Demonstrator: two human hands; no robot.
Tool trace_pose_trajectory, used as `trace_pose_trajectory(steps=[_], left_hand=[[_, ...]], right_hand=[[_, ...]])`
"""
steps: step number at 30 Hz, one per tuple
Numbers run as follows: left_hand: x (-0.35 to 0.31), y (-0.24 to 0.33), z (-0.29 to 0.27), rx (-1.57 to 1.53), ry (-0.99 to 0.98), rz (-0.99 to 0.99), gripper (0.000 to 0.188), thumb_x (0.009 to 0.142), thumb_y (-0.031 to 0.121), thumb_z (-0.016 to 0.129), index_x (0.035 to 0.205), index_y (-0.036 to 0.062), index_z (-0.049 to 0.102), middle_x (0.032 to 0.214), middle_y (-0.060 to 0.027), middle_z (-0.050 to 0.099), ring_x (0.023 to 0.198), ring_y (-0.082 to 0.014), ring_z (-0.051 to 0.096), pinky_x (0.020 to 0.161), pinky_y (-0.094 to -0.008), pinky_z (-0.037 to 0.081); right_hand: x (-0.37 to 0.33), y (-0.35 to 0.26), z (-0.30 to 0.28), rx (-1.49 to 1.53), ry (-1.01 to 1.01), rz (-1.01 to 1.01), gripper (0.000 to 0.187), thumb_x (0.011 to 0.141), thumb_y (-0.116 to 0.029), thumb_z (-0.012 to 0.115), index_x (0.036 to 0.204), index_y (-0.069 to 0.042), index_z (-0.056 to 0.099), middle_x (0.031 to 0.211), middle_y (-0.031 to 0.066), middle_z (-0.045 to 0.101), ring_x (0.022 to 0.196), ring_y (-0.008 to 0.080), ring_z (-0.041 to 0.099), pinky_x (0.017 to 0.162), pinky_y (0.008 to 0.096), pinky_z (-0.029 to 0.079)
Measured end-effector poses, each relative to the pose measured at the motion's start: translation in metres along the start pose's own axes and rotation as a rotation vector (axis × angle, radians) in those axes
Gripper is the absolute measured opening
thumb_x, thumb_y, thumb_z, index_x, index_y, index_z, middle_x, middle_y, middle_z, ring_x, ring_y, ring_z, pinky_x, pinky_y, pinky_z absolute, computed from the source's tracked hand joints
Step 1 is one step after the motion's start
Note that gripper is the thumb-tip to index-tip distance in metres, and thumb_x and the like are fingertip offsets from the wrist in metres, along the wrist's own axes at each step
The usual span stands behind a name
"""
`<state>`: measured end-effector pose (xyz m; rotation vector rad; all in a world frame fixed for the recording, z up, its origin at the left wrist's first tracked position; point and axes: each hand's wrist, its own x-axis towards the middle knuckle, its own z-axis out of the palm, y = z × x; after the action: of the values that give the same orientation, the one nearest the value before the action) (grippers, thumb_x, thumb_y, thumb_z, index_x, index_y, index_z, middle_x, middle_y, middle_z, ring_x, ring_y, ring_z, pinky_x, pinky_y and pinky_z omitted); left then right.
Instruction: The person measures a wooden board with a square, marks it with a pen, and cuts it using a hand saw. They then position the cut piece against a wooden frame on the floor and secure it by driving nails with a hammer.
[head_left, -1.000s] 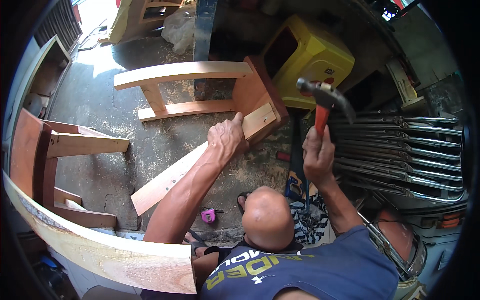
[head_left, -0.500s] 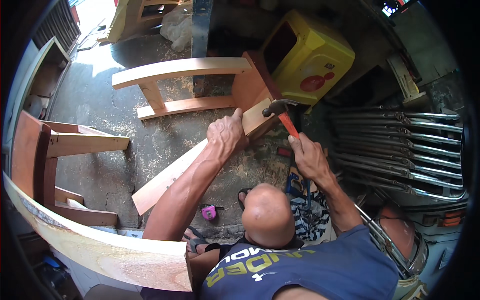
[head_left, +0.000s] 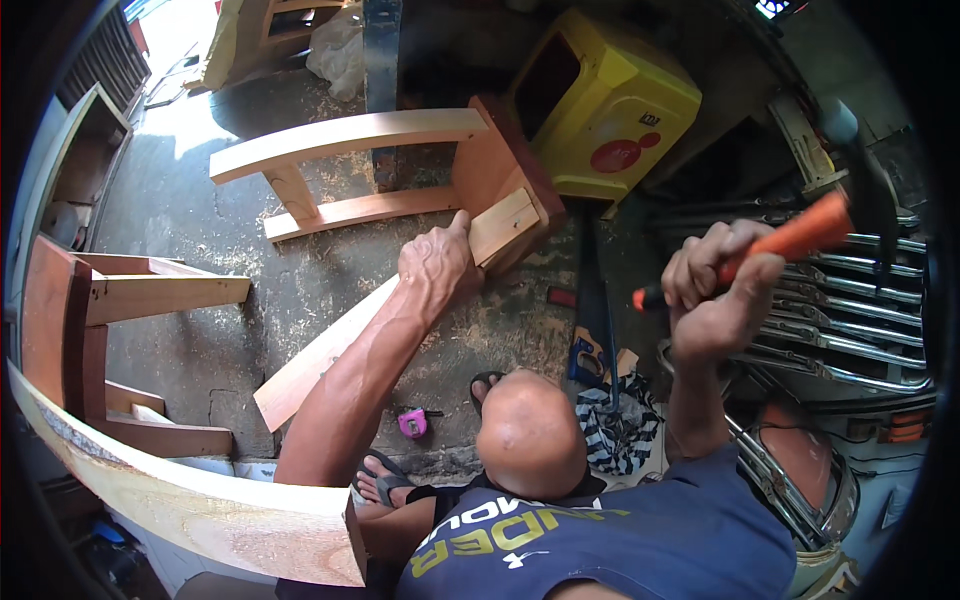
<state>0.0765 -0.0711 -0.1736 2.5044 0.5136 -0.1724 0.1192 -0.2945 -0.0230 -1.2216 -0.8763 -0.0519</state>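
My left hand (head_left: 438, 262) is wrapped around a pale wooden leg (head_left: 505, 228) near its upper end and rests on it. This leg slants down left from a reddish-brown wooden seat board (head_left: 500, 150) of a stool lying on its side. Another stool leg (head_left: 350, 137) and a lower one joined by a crosspiece point left. Raised at the right, clear of the wood, my right hand (head_left: 722, 290) is closed around the orange-and-black handle of a hammer (head_left: 815, 232). The hammer's head is up at the right, dark and smeared by motion.
A yellow plastic box (head_left: 640, 110) stands behind the stool. Stacked metal chair frames (head_left: 850, 340) line the right. A pink tape measure (head_left: 412, 422) and a blue-handled saw (head_left: 588, 355) lie on the shaving-strewn floor. Left are another wooden stool (head_left: 165, 295) and a curved plank (head_left: 230, 515).
My right hand has swung the hammer up and right, away from the leg's end. My left hand keeps its grip on the leg. The whole view has shifted slightly.
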Motion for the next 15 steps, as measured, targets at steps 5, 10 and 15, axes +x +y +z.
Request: trace_pose_trajectory(steps=[5,10,15], left_hand=[[0.019,0.007,0.012,0.008,0.04,0.009,0.059,0.078,0.025,0.075,0.129,0.0063,0.051,0.096,-0.0295,0.072,0.093,-0.048,0.071,0.083,-0.0545,0.057],[0.001,-0.003,0.009,-0.005,0.019,0.012,0.056,0.079,0.027,0.074,0.126,0.0066,0.052,0.098,-0.0275,0.072,0.094,-0.0449,0.071,0.083,-0.0528,0.058],[0.006,0.007,0.018,0.031,-0.025,0.048,0.06,0.077,0.027,0.075,0.128,0.0067,0.052,0.1,-0.0288,0.072,0.097,-0.0462,0.071,0.086,-0.0529,0.057]], right_hand=[[-0.031,0.078,-0.052,-1.074,-0.495,0.593,0.041,0.106,-0.038,0.05,0.095,0.002,0.057,0.084,0.0332,0.065,0.078,0.0562,0.061,0.066,0.0591,0.048],[-0.02,0.034,-0.007,-0.268,-0.033,0.174,0.041,0.11,-0.045,0.04,0.101,-0.007,0.051,0.061,-0.0007,0.047,0.049,0.0132,0.046,0.045,0.0272,0.034],[-0.054,0.084,-0.056,-1.351,-0.474,0.501,0.035,0.109,-0.035,0.048,0.103,-0.001,0.052,0.056,0.0157,0.048,0.052,0.0252,0.057,0.049,0.0401,0.041]])
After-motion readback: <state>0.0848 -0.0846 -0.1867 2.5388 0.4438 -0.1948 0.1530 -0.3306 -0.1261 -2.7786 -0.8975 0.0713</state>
